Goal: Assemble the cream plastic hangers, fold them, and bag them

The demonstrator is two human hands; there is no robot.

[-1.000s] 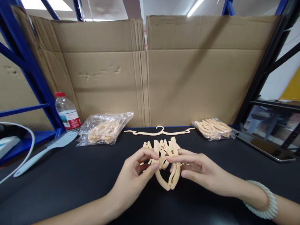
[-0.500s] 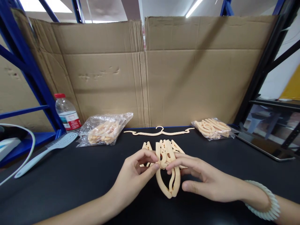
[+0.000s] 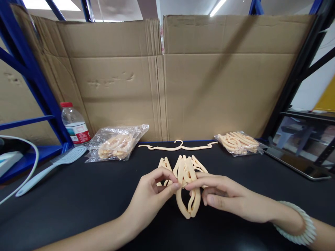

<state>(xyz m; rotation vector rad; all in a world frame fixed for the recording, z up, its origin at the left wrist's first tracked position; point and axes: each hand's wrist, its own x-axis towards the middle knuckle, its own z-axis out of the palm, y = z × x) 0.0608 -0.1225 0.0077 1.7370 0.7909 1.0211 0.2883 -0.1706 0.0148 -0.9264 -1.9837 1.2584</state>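
A folded cream plastic folding hanger (image 3: 194,205) lies in front of me, its two arms side by side and its lower end rounded. My left hand (image 3: 154,195) is closed, pinching the hanger's left arm between thumb and fingertips. From the other side, my right hand (image 3: 227,197) has its index finger laid over the right arm, with the other fingers curled at its edge. My right thumb stays apart from the hanger. More folded hangers (image 3: 162,164) lie behind, partly hidden by my hands. Farther back rests an unfolded hanger (image 3: 180,147) with its hook upward.
Clear plastic bags of cream hangers stand at the back left (image 3: 117,144) and back right (image 3: 238,143). A pale blue hairbrush (image 3: 65,157) and a red-capped bottle (image 3: 75,123) are at left. A flat dark tablet-like device (image 3: 298,164) lies at right. Cardboard (image 3: 117,80) walls the back.
The folded hanger's upper arms have tilted and shifted slightly between my hands. My right thumb has drawn in nearer to the fingers. The camera view has moved a little.
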